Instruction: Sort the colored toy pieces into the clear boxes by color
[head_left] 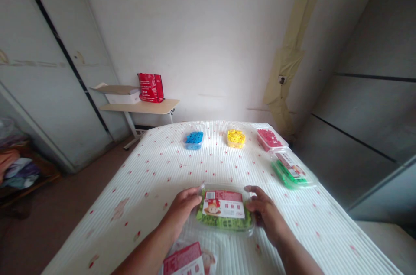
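A clear plastic box [224, 212] filled with light green blocks lies on the table in front of me, its lid bearing a red and white label. My left hand [182, 208] grips its left end with curled fingers. My right hand [264, 212] grips its right end the same way. A separate clear lid with a red label [185, 260] lies just below the box, near the table's front edge.
On the white dotted tablecloth [146, 179] stand a blue box [194, 140], a yellow box [236, 138], a red box [270, 139] and a dark green box [290, 170]. Behind, a small side table [143, 106] holds a red bag and a carton.
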{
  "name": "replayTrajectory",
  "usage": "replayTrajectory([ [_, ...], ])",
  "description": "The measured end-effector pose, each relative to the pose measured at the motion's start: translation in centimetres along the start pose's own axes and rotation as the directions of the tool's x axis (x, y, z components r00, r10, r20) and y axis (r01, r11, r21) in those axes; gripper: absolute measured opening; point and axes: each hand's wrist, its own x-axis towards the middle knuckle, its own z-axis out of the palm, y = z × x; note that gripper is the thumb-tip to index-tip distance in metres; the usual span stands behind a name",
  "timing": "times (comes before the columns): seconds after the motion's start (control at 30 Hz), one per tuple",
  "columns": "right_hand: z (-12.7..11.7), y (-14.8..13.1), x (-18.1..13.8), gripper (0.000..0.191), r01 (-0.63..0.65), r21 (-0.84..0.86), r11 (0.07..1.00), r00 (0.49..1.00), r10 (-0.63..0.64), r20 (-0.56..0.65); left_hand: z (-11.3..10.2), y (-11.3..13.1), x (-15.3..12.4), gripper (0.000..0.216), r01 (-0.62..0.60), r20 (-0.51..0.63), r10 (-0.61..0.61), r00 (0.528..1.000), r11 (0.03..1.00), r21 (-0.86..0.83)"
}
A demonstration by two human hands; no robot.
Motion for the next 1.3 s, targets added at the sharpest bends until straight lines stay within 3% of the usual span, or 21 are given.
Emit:
replayTrajectory([
  [0.13,-0.2,0.2,0.0,0.050,-0.002,0.070,0.998,1.000,0.000,0.021,0.0,-0.3,0.2,0.038,-0.009,-0.008,0.010,1.000,0.999,0.051],
  [0.23,-0.3,-0.1,-0.3,0.048,0.009,0.019,1.000,1.000,-0.009,0.023,0.0,-0.2,0.3,0.036,-0.023,0.011,0.022,1.000,0.993,0.112],
  [0.33,-0.6,-0.5,-0.5,0.044,0.092,-0.177,0.980,0.996,-0.090,0.018,-0.2,0.3,0.4,0.029,-0.064,0.029,0.060,0.998,0.978,0.199],
  [0.4,-0.9,-0.7,-0.2,0.044,0.246,-0.401,0.882,0.964,-0.266,0.005,-0.4,0.8,0.4,0.023,-0.101,0.001,0.104,0.995,0.961,0.259],
  [0.43,-0.9,-0.8,-0.1,0.043,0.336,-0.522,0.784,0.922,-0.386,0.014,-0.6,1.1,0.4,0.020,-0.113,-0.022,0.125,0.992,0.952,0.285],
  [0.5,-0.7,-1.2,0.1,0.037,0.474,-0.713,0.516,0.790,-0.607,0.086,-1.2,1.7,0.5,0.017,-0.121,-0.070,0.151,0.986,0.938,0.324],
  [0.57,-0.1,-1.9,-0.4,0.034,0.530,-0.797,0.288,0.654,-0.738,0.169,-2.1,2.2,0.6,0.019,-0.109,-0.102,0.152,0.983,0.934,0.341],
  [0.67,1.7,-2.9,-2.8,0.033,0.562,-0.812,0.158,0.523,-0.828,0.201,-4.5,2.9,1.0,0.033,-0.075,-0.143,0.127,0.981,0.944,0.320],
  [0.73,3.3,-2.8,-4.9,0.031,0.644,-0.751,0.147,0.499,-0.824,0.266,-6.5,3.0,1.2,0.041,-0.051,-0.192,0.110,0.975,0.955,0.291],
  [0.8,5.0,-1.4,-6.5,0.029,0.796,-0.596,0.104,0.465,-0.735,0.493,-8.6,2.8,1.2,0.045,-0.024,-0.252,0.096,0.963,0.961,0.275],
  [0.87,6.8,0.8,-7.3,0.024,0.902,-0.427,-0.056,0.302,-0.626,0.719,-10.2,2.3,1.2,0.044,0.005,-0.302,0.083,0.950,0.960,0.279],
  [0.9,7.7,2.0,-7.3,0.020,0.907,-0.394,-0.147,0.243,-0.583,0.776,-10.8,1.9,1.1,0.042,0.018,-0.320,0.078,0.944,0.957,0.288],
  [0.93,8.6,3.0,-7.2,0.021,0.905,-0.376,-0.201,0.215,-0.545,0.811,-11.3,1.5,1.1,0.038,0.030,-0.332,0.077,0.940,0.952,0.304],
  [0.97,9.4,3.8,-6.9,0.024,0.899,-0.376,-0.224,0.230,-0.490,0.841,-11.7,1.1,1.0,0.034,0.040,-0.341,0.078,0.937,0.945,0.326],
  [1.0,10.1,4.4,-6.6,0.028,0.893,-0.395,-0.215,0.275,-0.434,0.858,-12.0,0.7,1.0,0.032,0.051,-0.348,0.080,0.934,0.934,0.353],
  [1.1,11.9,4.3,-5.9,0.041,0.856,-0.508,-0.096,0.479,-0.221,0.849,-12.6,-0.2,1.2,0.028,0.104,-0.386,0.096,0.918,0.878,0.467],
  [1.13,12.3,3.9,-5.8,0.048,0.842,-0.536,-0.061,0.523,-0.156,0.838,-12.7,-0.3,1.3,0.028,0.128,-0.408,0.108,0.906,0.851,0.510],
  [1.23,13.4,3.0,-5.9,0.072,0.817,-0.576,0.001,0.575,-0.068,0.816,-13.1,-0.6,1.5,0.031,0.192,-0.470,0.180,0.864,0.745,0.639],
  [1.3,13.8,3.0,-6.1,0.066,0.807,-0.591,0.000,0.588,-0.095,0.803,-13.2,-0.7,1.4,0.032,0.210,-0.477,0.244,0.844,0.669,0.713],
])
